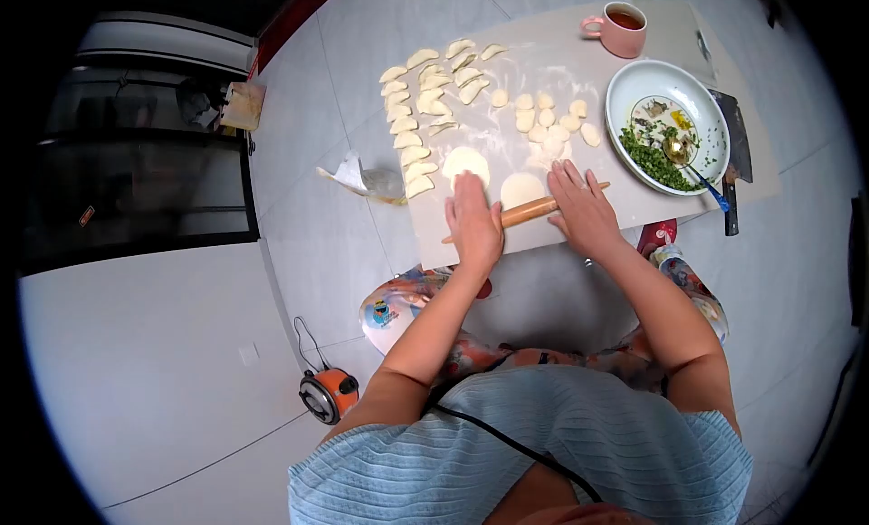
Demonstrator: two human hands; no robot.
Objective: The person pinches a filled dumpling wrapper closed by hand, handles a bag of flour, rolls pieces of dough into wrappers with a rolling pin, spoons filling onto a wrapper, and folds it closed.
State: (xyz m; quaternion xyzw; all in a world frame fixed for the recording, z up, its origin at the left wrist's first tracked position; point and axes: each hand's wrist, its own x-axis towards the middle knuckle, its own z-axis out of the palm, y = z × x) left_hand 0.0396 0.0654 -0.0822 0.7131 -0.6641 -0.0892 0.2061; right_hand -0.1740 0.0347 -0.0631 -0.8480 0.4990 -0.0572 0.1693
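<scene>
A wooden rolling pin (527, 212) lies slantwise near the front edge of the board. My left hand (475, 224) rests flat across its left part, fingers stretched out over a round dough wrapper (465, 160). Over the pin's right part lies my right hand (584, 210), flat with fingers extended, beside a patch of floury dough pieces (549, 152). Another flattened dough round (522, 188) sits between my hands, against the pin's far side. Small dough pieces (525, 119) are grouped farther back. Folded dumplings (432, 101) stand in rows at the left.
A white bowl (618, 83) with chopped greens and a spoon (706, 183) stands at the right, next to a cleaver (735, 154). Behind it is a pink mug (621, 42) of brown liquid. A plastic bag (362, 178) and an orange appliance (329, 395) are on the floor at left.
</scene>
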